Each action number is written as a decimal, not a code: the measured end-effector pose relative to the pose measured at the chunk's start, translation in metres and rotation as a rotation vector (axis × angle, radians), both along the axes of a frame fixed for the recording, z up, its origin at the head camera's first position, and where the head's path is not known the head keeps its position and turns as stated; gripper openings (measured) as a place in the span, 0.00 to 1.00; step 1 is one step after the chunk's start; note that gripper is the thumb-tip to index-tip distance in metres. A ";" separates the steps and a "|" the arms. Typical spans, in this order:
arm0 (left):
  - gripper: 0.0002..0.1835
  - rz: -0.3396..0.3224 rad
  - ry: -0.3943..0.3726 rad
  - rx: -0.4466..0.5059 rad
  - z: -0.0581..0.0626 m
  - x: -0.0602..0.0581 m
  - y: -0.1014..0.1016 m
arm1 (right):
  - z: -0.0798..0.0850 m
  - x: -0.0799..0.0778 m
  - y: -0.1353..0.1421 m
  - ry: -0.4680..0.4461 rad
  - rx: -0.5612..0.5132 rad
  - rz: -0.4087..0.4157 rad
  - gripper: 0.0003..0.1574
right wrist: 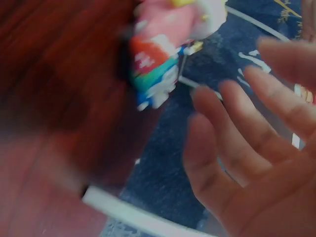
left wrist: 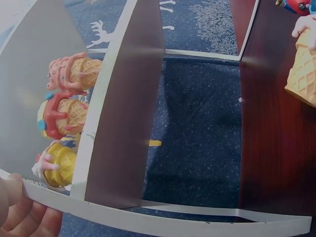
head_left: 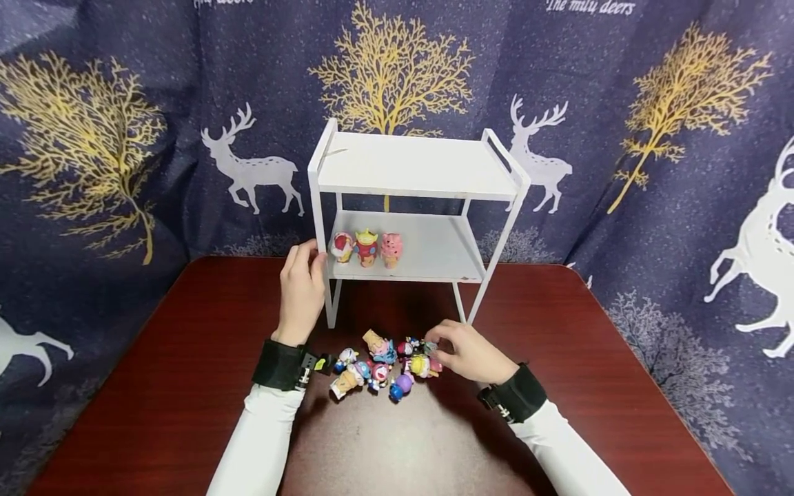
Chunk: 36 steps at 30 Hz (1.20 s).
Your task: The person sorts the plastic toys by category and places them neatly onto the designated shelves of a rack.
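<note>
My left hand [head_left: 300, 293] holds the left front post of a white two-tier rack [head_left: 412, 165]; its fingers [left wrist: 32, 217] show at the post in the left wrist view. On the lower shelf stand three ice-cream-cone figurines: one with white and red on top [head_left: 342, 247], one red and yellow-green [head_left: 367, 249], and one pink [head_left: 391, 249]. My right hand [head_left: 468, 353] hovers at the right end of a heap of small toy figures, beside a yellow-and-pink figurine [head_left: 422, 366]. In the right wrist view its fingers [right wrist: 237, 118] are spread, apart from a blurred colourful figurine [right wrist: 158, 54].
Several more figurines lie in front of the rack, among them a cone-shaped one [head_left: 347, 381], a purple-and-blue one [head_left: 402, 386] and another cone figure [head_left: 380, 346]. The dark red table [head_left: 589, 386] backs onto a blue curtain [head_left: 260, 227] printed with deer and trees.
</note>
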<state>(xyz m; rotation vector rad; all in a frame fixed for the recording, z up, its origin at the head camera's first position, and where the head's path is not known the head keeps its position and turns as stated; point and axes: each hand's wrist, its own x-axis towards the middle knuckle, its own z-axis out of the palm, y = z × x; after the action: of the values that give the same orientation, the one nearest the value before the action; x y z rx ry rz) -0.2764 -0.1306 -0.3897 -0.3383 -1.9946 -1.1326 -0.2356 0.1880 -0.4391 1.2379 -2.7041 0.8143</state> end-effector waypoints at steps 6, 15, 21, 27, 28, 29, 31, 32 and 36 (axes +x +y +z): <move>0.12 0.005 0.004 -0.004 0.002 -0.001 -0.001 | -0.010 0.003 0.010 -0.017 0.068 0.040 0.15; 0.12 -0.001 -0.042 0.008 0.001 0.004 -0.002 | -0.025 0.003 0.008 -0.026 0.164 0.047 0.21; 0.12 -0.005 -0.055 0.015 0.001 0.005 -0.001 | -0.025 0.002 0.010 -0.015 0.122 0.096 0.16; 0.12 -0.003 -0.041 0.014 0.001 0.004 -0.001 | -0.023 0.003 0.009 0.063 0.093 0.111 0.13; 0.12 -0.002 -0.038 0.014 0.001 0.004 -0.002 | -0.022 0.004 0.009 0.070 0.087 0.113 0.12; 0.12 -0.001 -0.035 0.013 0.000 0.004 -0.002 | -0.022 0.004 0.008 0.075 0.082 0.112 0.12; 0.12 -0.004 -0.033 0.010 0.000 0.003 -0.001 | -0.020 0.005 0.008 0.083 0.073 0.104 0.12; 0.12 -0.004 -0.031 0.008 0.000 0.003 -0.001 | -0.019 0.005 0.008 0.084 0.070 0.098 0.12; 0.12 -0.002 -0.019 0.004 0.001 0.001 0.000 | -0.014 0.006 0.007 0.083 0.050 0.086 0.12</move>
<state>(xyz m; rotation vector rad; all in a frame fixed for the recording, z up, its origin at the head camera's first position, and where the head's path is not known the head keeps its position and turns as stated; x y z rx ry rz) -0.2753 -0.1311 -0.3890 -0.3292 -2.0091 -1.1449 -0.2293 0.1951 -0.4534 1.3756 -2.6378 0.6911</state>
